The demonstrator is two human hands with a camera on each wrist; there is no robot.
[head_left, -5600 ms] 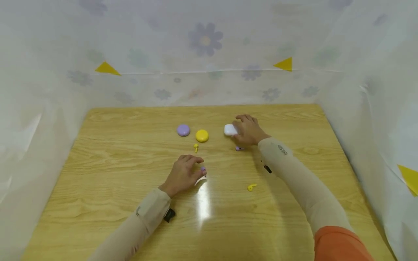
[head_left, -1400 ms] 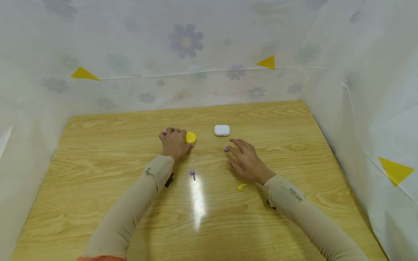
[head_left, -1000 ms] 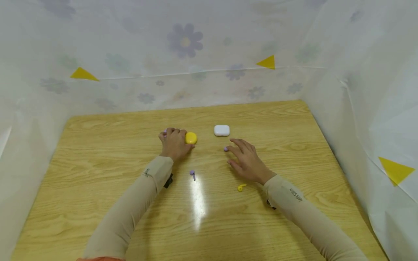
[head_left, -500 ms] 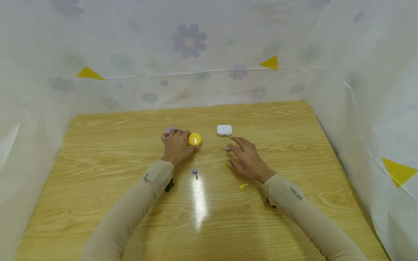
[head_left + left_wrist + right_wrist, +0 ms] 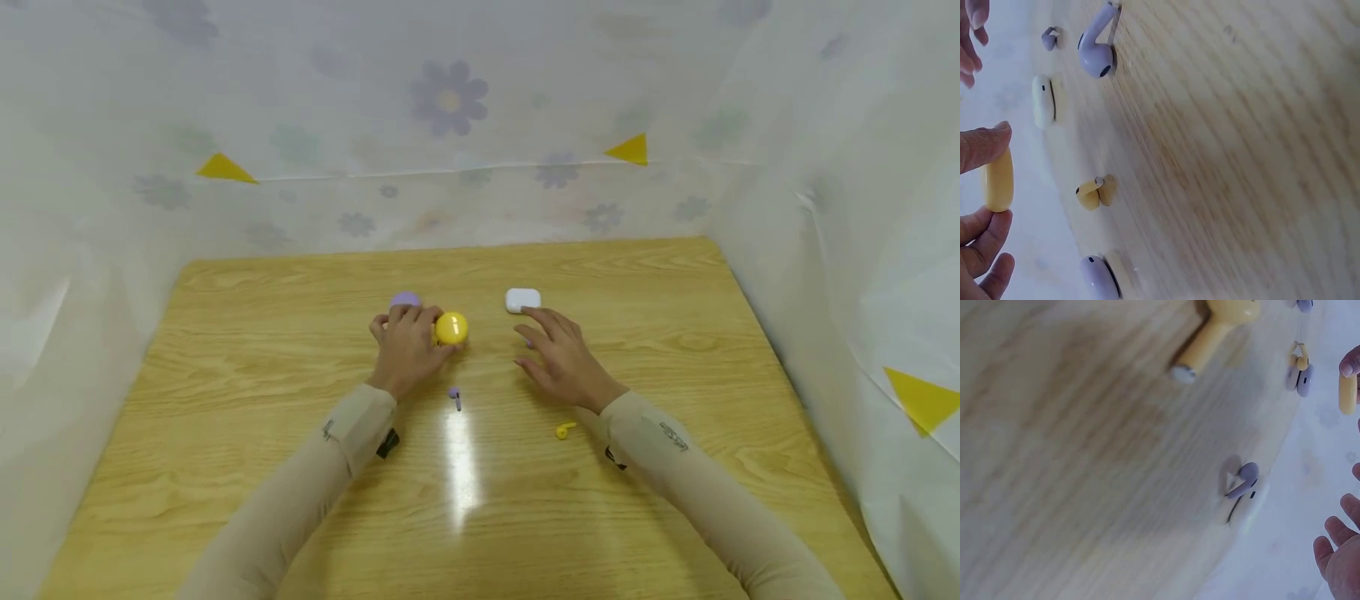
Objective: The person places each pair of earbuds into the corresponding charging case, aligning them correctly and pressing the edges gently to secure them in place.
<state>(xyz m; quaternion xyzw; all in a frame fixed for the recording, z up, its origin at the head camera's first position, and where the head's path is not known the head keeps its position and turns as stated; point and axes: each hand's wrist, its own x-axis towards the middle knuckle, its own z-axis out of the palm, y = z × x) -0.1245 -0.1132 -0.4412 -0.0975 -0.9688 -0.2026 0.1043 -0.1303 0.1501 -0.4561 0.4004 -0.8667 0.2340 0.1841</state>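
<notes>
Left hand (image 5: 408,354): clamping yellow case (image 5: 452,328) between thumb and fingertips
Yellow case: hanging just above desk (image 5: 637,517)
Right hand (image 5: 558,362): hovering, fingers standing apart
Back purple earbud (image 5: 1247,475): lying by right hand, seemingly untouched, mostly hidden in head view
White case (image 5: 522,300): sitting just beyond right hand
Back yellow earbud (image 5: 1089,195): resting near purple case (image 5: 406,299)
Front purple earbud (image 5: 455,397): lying between hands, nearer person
Front yellow earbud (image 5: 562,432): lying near right wrist
</notes>
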